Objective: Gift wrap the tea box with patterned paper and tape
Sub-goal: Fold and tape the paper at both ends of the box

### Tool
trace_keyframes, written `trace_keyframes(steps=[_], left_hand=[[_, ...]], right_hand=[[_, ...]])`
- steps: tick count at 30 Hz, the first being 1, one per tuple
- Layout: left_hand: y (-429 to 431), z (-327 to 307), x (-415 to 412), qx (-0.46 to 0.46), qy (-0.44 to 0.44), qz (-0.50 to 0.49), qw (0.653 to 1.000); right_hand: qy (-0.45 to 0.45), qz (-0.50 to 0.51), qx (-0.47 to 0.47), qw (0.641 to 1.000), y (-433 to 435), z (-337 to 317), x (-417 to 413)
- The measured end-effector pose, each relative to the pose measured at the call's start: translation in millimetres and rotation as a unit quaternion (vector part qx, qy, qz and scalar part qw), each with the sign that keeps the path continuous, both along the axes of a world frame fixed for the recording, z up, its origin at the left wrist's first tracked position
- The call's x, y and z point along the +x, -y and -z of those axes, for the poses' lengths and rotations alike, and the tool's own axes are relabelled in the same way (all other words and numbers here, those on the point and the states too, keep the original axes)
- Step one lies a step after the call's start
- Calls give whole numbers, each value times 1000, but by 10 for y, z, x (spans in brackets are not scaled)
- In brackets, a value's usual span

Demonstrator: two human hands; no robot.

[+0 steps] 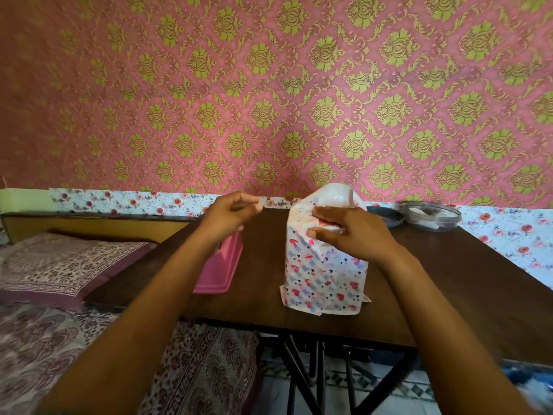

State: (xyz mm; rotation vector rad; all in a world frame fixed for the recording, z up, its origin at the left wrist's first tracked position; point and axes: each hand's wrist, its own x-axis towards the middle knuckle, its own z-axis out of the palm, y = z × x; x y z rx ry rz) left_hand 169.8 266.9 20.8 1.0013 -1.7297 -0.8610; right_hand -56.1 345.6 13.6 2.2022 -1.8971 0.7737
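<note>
While the right hand [344,232] presses spread on the wrapped tea box [324,265], the left hand [232,215] pinches tape [269,201].

Soft even daylight, mild blur (wide-angle bowing at edges)

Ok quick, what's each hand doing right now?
Left hand: grip pinched shut; too blurry to tell on what.
Right hand: open, pressing flat on the paper at the box top.

upright tea box [329,224], heart-patterned paper [324,274] half-wrapped
</note>
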Motion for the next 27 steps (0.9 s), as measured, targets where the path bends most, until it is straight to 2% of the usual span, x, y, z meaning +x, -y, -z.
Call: trace_keyframes(steps=[2,4,6,8,10,12,16,27], left_hand=[[122,-5,257,8,136,-101,985],[228,9,490,46,254,-169,951],[280,42,664,104,309,-209,922],[260,88,748,160,323,-218,907],[197,141,728,207,274,-195,919],[145,185,662,264,168,-172,934],[120,250,571,320,49,-151,934],[169,194,501,336,-11,-170,926]], right_hand=[[1,5,-3,1000,36,27,1],[2,9,-5,1000,58,40,0],[3,13,-6,1000,70,49,-5],[9,14,-5,1000,68,53,3],[14,15,-5,1000,62,52,16],[12,15,-8,1000,49,50,22],[15,13,-15,1000,11,56,30],[8,14,-44,999,-52,59,58]])
